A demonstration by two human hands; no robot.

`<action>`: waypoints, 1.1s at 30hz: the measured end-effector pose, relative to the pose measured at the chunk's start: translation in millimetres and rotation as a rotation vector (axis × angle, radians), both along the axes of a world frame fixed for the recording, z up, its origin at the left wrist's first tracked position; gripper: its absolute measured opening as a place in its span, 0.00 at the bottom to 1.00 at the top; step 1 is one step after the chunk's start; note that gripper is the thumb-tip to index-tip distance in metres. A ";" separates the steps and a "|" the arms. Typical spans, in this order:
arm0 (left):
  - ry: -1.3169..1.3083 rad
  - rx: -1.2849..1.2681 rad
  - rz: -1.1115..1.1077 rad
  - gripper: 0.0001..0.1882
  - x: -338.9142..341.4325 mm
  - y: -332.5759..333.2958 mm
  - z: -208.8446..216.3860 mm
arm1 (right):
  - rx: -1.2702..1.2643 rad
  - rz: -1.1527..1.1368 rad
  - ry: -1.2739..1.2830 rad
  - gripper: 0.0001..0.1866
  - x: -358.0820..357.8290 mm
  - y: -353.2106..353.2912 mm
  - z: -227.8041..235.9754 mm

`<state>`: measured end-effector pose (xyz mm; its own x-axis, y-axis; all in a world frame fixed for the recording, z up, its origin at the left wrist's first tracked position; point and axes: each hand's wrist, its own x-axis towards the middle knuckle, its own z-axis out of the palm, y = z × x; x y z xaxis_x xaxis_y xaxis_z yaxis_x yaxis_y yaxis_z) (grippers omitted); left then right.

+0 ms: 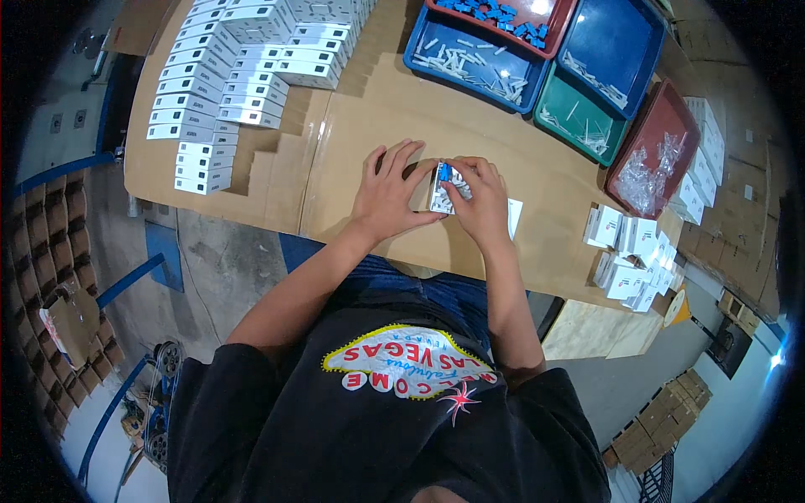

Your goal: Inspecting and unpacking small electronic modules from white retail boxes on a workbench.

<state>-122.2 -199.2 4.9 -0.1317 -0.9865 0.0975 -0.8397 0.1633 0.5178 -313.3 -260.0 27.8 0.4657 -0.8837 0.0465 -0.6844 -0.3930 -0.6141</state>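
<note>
A small open white box (433, 201) lies on the cardboard-covered table between my two hands. White parts and a small blue piece (444, 173) show inside it. My left hand (387, 194) grips the box from the left, its thumb at the near edge and index finger toward the far edge, the other fingers spread on the table. From the right, my right hand (478, 199) reaches over the box, with index finger and thumb closed about the blue piece. The right fingers partly cover the contents. Just right of that hand lies a flat white card (515, 218).
Rows of white boxes (189, 101) stand stacked at the far left. At the far right are blue trays (537, 90) and a green tray (616, 151) of white sticks, and red trays (620, 189) with blue pieces or clear bags. Small white boxes (633, 251) are heaped at the right edge.
</note>
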 end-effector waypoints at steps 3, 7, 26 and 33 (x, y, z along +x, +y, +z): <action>-0.006 -0.001 -0.001 0.45 -0.1 0.4 -0.4 | -0.001 0.009 -0.006 0.21 0.3 -0.6 -0.5; -0.012 0.004 -0.001 0.46 -0.2 0.3 -1.0 | 0.018 0.018 -0.006 0.22 0.0 -1.2 0.0; 0.004 0.022 -0.006 0.45 0.0 1.3 -2.0 | 0.048 -0.002 0.022 0.23 -0.1 -1.0 8.0; 0.007 0.013 -0.004 0.45 0.3 1.2 -2.2 | 0.010 -0.007 -0.049 0.17 -2.9 -8.5 -4.8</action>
